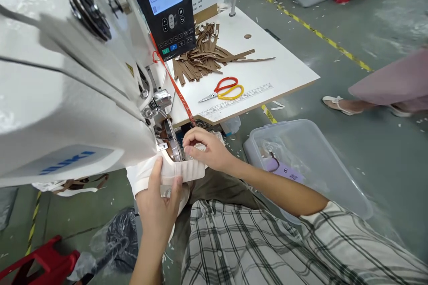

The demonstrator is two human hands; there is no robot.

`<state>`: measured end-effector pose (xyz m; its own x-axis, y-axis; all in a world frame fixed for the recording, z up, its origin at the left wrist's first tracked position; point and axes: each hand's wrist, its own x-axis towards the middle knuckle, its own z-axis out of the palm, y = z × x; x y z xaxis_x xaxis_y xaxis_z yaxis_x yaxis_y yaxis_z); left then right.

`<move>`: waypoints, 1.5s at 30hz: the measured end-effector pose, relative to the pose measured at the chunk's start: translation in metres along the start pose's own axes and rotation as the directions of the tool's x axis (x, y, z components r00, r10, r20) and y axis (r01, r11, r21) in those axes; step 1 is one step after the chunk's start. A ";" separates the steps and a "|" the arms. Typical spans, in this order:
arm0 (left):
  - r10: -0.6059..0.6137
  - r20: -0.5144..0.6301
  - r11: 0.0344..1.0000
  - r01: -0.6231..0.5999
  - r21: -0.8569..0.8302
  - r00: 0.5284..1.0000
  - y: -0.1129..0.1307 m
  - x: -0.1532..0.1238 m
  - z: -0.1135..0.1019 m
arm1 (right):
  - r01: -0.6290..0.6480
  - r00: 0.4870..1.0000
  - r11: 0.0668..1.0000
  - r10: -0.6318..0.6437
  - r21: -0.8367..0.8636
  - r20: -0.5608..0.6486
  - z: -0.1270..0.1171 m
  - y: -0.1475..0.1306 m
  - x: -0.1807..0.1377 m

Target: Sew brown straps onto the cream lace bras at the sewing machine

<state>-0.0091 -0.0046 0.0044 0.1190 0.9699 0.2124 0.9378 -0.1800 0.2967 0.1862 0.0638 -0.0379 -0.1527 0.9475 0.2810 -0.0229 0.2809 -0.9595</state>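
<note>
At the near edge of the sewing table, under the head of the machine, the left hand [159,207] pinches a white ribbed piece of fabric [187,171]. Its thumb lies on top and its fingers are tucked beneath the near edge. The right hand [207,149] sits on the far side of the same piece, fingers curled and drawn together, tips down beside the metal presser foot [174,144]. Whether they nip the fabric or only press on it cannot be told. The piece lies at the foot, partly off the table's edge, above the person's lap and plaid shirt [267,249].

The white sewing machine [67,98] fills the left of the view, with a black control panel [167,9] and lit screen on its front. A red strap [174,84] hangs from the panel down toward the hands.

Farther back on the table [287,71] lie scissors with red and yellow handles [223,90], just behind a printed ruler [240,100] along the near edge. Beyond them is a heap of brown strips [203,55].

On the floor to the right stands a clear plastic bin [310,164]. Past it is another person's sandalled foot [337,104].
</note>
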 end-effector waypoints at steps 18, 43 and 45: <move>0.076 0.322 0.896 0.077 -0.438 0.944 0.039 -0.087 0.033 | -0.227 0.974 0.963 0.220 0.146 0.058 0.006 -0.021 -0.079; 0.809 -0.333 0.515 -0.857 0.005 0.484 0.020 -0.050 -0.008 | 0.601 0.786 0.570 -0.547 -0.561 0.287 -0.025 -0.052 -0.109; 0.804 -0.349 0.521 -0.853 0.021 0.482 0.021 -0.051 -0.009 | 0.607 0.779 0.574 -0.565 -0.549 0.272 -0.023 -0.053 -0.110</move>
<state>0.0012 -0.0596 0.0084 0.6973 0.2659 0.6656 0.3937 -0.9181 -0.0458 0.2267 -0.0517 -0.0179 -0.3745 0.5382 0.7551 0.4367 0.8207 -0.3684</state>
